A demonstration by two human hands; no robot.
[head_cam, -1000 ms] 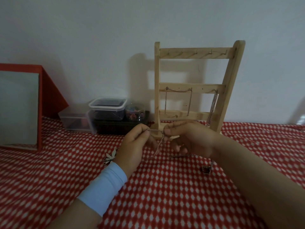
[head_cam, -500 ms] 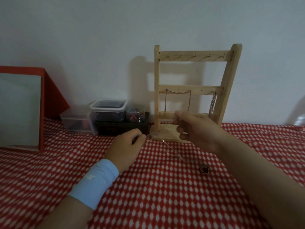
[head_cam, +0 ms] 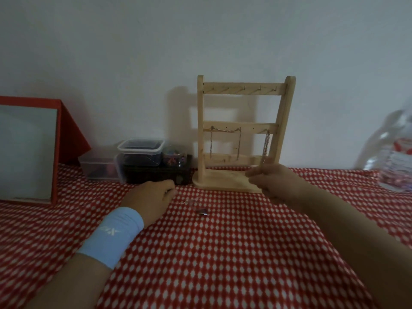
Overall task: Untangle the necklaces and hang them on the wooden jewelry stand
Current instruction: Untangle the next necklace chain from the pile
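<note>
Just beyond the left hand (head_cam: 149,196), whose curled fingers pinch its near end, the thin silver necklace chain (head_cam: 186,202) trails rightward along the cloth; the right hand (head_cam: 270,180), fingertips pressed together, hovers before the wooden jewelry stand (head_cam: 242,130).

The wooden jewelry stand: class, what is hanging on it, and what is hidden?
On the wooden jewelry stand, two silver chains hang from the middle bar's hooks; the top bar's hooks are bare. The right hand covers the right chain's lower end and part of the base.
</note>
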